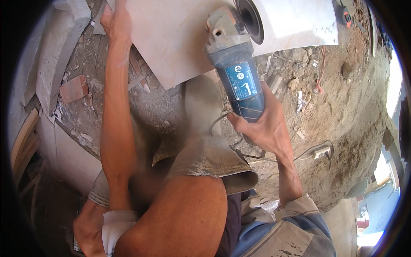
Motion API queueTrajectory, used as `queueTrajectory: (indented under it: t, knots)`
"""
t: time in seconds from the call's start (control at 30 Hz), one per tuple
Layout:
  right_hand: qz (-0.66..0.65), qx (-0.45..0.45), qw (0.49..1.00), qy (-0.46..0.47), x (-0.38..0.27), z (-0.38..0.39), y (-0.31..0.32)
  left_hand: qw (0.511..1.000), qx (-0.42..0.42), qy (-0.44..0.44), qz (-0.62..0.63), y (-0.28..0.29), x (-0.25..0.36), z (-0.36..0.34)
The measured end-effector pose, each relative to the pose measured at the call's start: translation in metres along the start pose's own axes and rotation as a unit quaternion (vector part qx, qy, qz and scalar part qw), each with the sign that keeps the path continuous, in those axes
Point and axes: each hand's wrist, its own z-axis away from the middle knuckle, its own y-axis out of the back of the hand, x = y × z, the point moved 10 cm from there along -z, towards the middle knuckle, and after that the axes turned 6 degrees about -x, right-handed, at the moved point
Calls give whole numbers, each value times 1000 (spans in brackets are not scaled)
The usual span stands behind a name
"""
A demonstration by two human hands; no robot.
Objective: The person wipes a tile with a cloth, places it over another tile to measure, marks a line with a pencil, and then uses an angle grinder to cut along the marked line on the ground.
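Note:
In my right hand [272, 126] is a blue angle grinder [242, 85] with a grey metal head, my fingers wrapped round its rear body. Its dark round disc [250, 19] stands on edge over a large pale tile [171, 38]; whether it touches the surface I cannot tell. My left hand [116, 21] reaches far forward to the tile's left side. The picture's top edge cuts off most of its fingers, so their grip is hidden. A dark cord [220, 120] hangs by the grinder's rear end.
Rubble and a broken brick [73, 89] lie left of my left forearm, beside grey slabs [64, 51]. My dusty rubber boot [205, 158] is between my arms. On the dirt at right are a cord connector [322, 152], a red string [319, 85] and a tape measure [346, 17].

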Motion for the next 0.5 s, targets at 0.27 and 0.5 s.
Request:
queueTrajectory:
  t: [0.27,0.5]
  knots:
    - [0,1,1000,-7,4,4,0,1000,-3,-12,-14,0,2,-2]
    - [5,-4,1000,-8,8,6,-1,1000,-4,0,-8,1,-2,-2]
